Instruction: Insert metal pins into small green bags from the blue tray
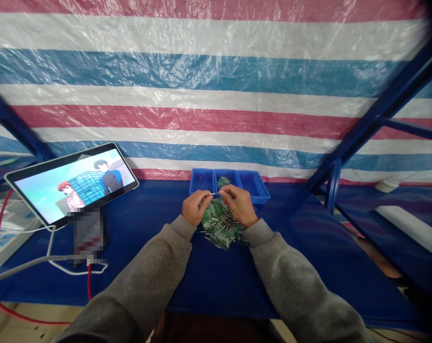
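My left hand [193, 206] and my right hand [239, 204] are raised close together over a heap of small green and metal parts [221, 227] on the blue table top [208, 276]. Both hands are pinched, and between their fingertips runs a thin metal pin [213, 194]. Grey sleeves cover both forearms. Just behind the hands stands a blue tray [253, 183] with three compartments; a few green parts lie in the middle compartment [223, 181].
A tablet [73, 183] playing a cartoon leans at the left, with white and red cables [51, 259] beside it. A striped plastic sheet [208, 95] hangs behind the table. Blue metal frame bars [376, 114] rise at the right.
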`<state>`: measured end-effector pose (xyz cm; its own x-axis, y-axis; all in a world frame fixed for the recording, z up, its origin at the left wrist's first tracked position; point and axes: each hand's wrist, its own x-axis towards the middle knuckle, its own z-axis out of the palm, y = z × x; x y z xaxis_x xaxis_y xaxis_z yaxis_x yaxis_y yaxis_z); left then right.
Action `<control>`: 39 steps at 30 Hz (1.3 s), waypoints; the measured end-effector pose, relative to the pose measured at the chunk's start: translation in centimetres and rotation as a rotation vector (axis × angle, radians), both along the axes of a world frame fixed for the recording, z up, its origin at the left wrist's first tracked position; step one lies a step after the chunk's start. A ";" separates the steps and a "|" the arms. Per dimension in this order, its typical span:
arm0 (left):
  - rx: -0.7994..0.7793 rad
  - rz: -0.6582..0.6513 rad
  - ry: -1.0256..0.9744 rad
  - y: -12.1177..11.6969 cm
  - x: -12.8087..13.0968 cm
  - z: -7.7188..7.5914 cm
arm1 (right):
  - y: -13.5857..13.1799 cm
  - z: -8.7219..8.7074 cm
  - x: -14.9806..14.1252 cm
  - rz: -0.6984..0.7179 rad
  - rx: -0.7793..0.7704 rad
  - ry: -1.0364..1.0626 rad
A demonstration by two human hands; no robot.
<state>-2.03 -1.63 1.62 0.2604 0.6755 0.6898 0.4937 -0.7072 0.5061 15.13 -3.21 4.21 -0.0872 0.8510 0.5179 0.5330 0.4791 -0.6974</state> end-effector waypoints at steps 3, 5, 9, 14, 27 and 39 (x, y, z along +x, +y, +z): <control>0.012 -0.007 0.019 0.0 0.0 0.0 | -0.3 -0.1 0.0 -0.026 0.034 -0.054; 0.022 -0.029 0.044 0.0 0.0 0.0 | -0.6 -0.5 0.1 -0.041 0.043 -0.082; 0.087 -0.072 0.089 -0.1 0.2 -0.1 | -1.1 -1.4 0.4 -0.044 0.059 -0.093; 0.094 -0.055 0.128 0.0 0.2 -0.4 | -1.2 -1.7 0.3 -0.016 0.145 -0.031; 0.121 -0.038 0.068 -0.1 0.3 -0.3 | -1.1 -1.8 0.3 -0.028 0.189 -0.075; 0.143 -0.076 0.088 -0.1 0.1 -0.1 | -1.1 -1.8 0.3 -0.048 0.214 -0.113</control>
<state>-1.90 -1.75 1.48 0.3710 0.5480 0.7497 0.4740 -0.8060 0.3546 15.46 -4.28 2.43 -0.1171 0.7277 0.6759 0.6271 0.5819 -0.5178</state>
